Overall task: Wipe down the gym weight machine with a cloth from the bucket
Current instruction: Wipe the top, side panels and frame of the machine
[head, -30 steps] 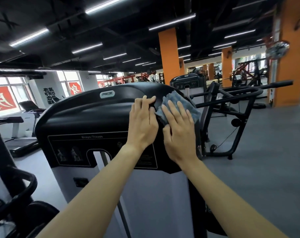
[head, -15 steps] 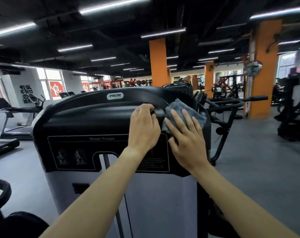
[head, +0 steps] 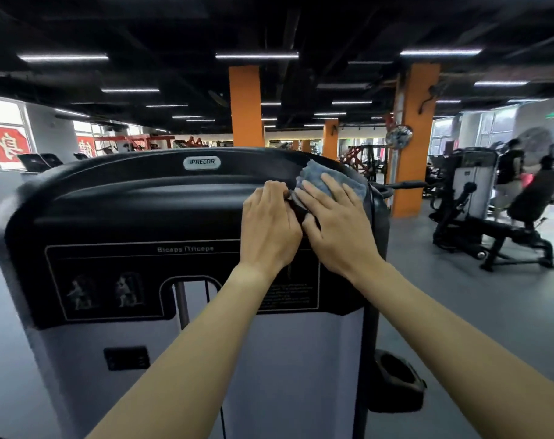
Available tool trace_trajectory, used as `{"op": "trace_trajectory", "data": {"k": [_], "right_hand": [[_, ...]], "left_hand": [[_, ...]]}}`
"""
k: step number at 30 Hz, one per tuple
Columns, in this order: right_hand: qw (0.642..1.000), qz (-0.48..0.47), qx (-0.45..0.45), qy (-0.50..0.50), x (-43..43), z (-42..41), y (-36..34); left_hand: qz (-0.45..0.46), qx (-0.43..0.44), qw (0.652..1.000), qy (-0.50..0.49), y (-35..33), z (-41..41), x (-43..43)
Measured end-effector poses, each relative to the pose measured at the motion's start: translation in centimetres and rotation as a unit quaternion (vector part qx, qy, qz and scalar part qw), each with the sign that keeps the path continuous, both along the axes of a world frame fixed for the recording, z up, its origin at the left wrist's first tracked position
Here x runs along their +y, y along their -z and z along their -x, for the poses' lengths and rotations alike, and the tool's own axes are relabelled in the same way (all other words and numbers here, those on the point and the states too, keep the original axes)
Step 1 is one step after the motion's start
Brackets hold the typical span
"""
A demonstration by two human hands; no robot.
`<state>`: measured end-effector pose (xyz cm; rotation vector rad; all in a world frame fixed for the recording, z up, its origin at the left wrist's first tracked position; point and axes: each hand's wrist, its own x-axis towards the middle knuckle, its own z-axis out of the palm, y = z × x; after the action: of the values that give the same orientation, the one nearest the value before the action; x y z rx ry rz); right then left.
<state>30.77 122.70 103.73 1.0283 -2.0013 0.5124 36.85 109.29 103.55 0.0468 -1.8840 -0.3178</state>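
Our right hand point(head: 336, 229) presses flat on the blue cloth point(head: 313, 174) at the machine shroud's point(head: 142, 210) 2 o'clock; our left hand point(head: 269, 226) curls beside it, grip unclear. The cloth may slip off that curved edge.

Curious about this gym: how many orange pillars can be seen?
3 orange pillars: one behind the machine, a smaller one farther back, one on the right. Distant ones may be hidden.

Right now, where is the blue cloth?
In the head view the blue cloth lies on the machine's black top cover, right of the Precor badge, pressed under the right hand.
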Motion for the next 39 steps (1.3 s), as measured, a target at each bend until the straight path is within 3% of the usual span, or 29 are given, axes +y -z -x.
{"op": "trace_trajectory", "data": {"k": [8,12,15,22,26,31,33,36,39], "right_hand": [[0.999,-0.029,-0.034,-0.011,-2.6,0.2,-4.0],[0.998,0.043,-0.004,-0.042,-0.7,-0.3,-0.2],[0.997,0.037,0.059,-0.042,0.8,-0.3,2.9],[0.999,0.041,0.036,-0.002,-1.5,1.2,-1.5],[0.996,0.063,0.054,0.004,-0.9,0.7,1.1],[0.993,-0.026,0.110,0.019,2.0,1.9,2.7],[0.996,-0.024,0.084,0.009,2.0,2.8,1.0],[0.999,0.045,-0.011,-0.019,1.0,3.7,-1.3],[0.992,0.111,-0.043,-0.041,0.6,3.7,-0.5]], "left_hand": [[-0.012,0.009,1.000,0.026,0.0,-0.2,-0.1],[-0.007,0.003,1.000,0.013,0.0,-0.3,-0.1],[0.022,-0.004,1.000,-0.007,-0.1,-0.4,-0.3],[0.027,-0.001,0.999,-0.017,0.0,-0.2,-0.1],[0.038,0.003,0.998,-0.043,0.1,0.0,-0.1],[0.056,0.009,0.995,-0.083,0.7,0.9,-0.2],[0.055,0.013,0.994,-0.098,0.8,1.0,0.0],[0.040,0.017,0.993,-0.110,0.7,1.2,0.6],[0.027,0.019,0.992,-0.124,0.5,1.3,1.2]]}}
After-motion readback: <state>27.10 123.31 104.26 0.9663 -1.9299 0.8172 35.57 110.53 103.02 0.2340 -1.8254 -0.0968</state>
